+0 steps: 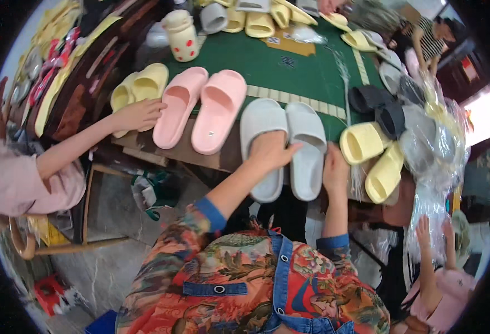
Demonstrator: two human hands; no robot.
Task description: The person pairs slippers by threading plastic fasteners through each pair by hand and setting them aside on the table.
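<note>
A pair of light grey slide slippers lies at the table's near edge, their heels towards me. My left hand [269, 148] reaches into the left grey slipper [267, 186]. Its fingers are hidden under the strap, while the thumb stretches out over the right grey slipper [307, 175]. Against the outer edge of that right slipper, my right hand [335, 168] has its fingers bent together. What those fingers hold, if anything, is hidden. Left of the grey pair stand two pink slippers [220, 111], and to the right two pale yellow slippers [363, 143].
Another person's hand [139, 115] rests by a yellow pair [150, 80] and the pink slippers. A white cup with red spots [181, 36] stands behind. Dark slippers [367, 99] and plastic-wrapped ones [423, 145] crowd the right. More people are at the right edge.
</note>
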